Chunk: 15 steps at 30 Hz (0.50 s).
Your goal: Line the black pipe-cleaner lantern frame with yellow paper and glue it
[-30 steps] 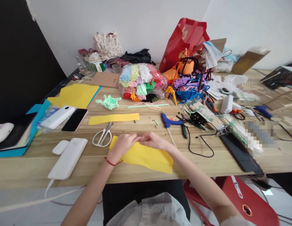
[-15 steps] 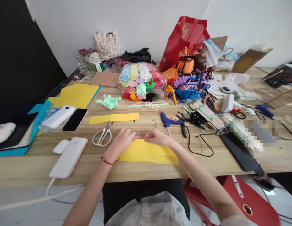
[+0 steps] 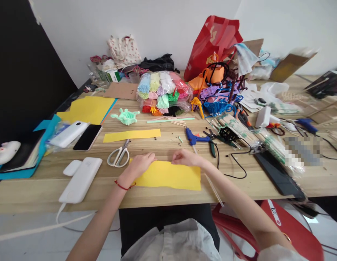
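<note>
A yellow sheet of paper [image 3: 168,176] lies on the table before me, its near edge slightly wavy. My left hand [image 3: 142,164], with a red cord bracelet at the wrist, has its fingers closed at the far edge of the sheet, left of centre. Pinched fingers of my right hand [image 3: 184,158] are at the same edge, to the right of centre. Both sets of fingertips are partly hidden. Scissors with white handles [image 3: 118,156] lie left of my left hand, below a narrow yellow paper strip [image 3: 132,135].
A blue glue gun [image 3: 195,137] with a black cord and pliers [image 3: 212,148] lie beyond my right hand. On the left are a phone [image 3: 87,137] and a white power bank [image 3: 80,180]. Bagged pipe cleaners [image 3: 163,93] and a red bag [image 3: 213,45] stand at the back.
My right hand has moved a little to the right along the far edge, wider from my left hand. The sheet has shifted slightly left.
</note>
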Tool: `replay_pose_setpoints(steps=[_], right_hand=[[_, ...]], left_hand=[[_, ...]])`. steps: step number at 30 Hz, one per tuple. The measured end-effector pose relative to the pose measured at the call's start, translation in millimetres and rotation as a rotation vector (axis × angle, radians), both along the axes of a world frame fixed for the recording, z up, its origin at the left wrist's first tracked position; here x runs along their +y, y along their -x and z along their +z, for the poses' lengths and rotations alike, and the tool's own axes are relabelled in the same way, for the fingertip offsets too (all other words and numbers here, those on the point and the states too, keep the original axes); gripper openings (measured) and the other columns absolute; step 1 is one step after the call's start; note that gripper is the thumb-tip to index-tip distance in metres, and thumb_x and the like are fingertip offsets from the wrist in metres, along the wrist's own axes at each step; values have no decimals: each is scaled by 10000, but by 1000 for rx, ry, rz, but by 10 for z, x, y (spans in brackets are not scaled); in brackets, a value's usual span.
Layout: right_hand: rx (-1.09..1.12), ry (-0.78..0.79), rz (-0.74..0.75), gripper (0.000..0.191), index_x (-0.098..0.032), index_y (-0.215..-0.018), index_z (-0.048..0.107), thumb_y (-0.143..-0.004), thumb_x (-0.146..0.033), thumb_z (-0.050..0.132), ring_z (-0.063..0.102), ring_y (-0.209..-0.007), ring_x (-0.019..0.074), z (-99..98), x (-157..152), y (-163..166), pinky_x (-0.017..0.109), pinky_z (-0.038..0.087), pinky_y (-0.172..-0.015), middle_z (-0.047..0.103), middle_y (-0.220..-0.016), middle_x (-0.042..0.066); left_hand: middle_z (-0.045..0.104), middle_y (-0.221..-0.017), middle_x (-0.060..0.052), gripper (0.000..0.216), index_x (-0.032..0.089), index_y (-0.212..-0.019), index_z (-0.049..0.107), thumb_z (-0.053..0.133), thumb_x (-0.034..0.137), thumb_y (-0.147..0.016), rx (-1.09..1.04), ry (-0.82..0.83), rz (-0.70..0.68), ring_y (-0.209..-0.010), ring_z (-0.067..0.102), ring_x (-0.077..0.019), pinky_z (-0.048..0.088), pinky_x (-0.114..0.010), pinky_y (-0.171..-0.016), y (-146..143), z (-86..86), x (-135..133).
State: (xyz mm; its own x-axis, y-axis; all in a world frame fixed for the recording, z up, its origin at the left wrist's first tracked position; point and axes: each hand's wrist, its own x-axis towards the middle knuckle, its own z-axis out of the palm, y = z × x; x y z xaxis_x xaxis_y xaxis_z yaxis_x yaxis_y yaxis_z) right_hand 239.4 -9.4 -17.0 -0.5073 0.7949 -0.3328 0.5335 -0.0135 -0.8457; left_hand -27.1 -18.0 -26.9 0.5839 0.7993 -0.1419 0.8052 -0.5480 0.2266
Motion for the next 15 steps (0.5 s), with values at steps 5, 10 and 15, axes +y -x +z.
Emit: replay_pose_setpoints(steps=[5,10,15], right_hand=[[-66,-13,-28,280,-150,-777,746,-788,-429,723,648,-625,159,62,-103,-545,255,489,-569,743,-708,40],[-209,-147,-150,266,-163,-802,721,-895,-388,615,716,-665,212,154,-235,-895,307,557,-644,757,-739,75],[-391,-458,-327,345,-137,-1093,712,-1004,-291,416,659,-1167,358,76,-488,-790,489,506,-1002,717,-1174,220]], left_hand=[[663,-1146,-83,318,148,-1201,620,625,369,-971,-30,1,23,-968,672,-196,591,-394,-835,113,4,63],[680,-882,-35,268,177,-938,629,444,336,-1046,-152,-21,9,-815,672,-177,553,-318,-756,103,66,66],[682,-1139,-93,392,188,-1063,613,245,324,-1075,-301,-133,125,-1112,634,-217,503,-363,-992,182,200,-9]])
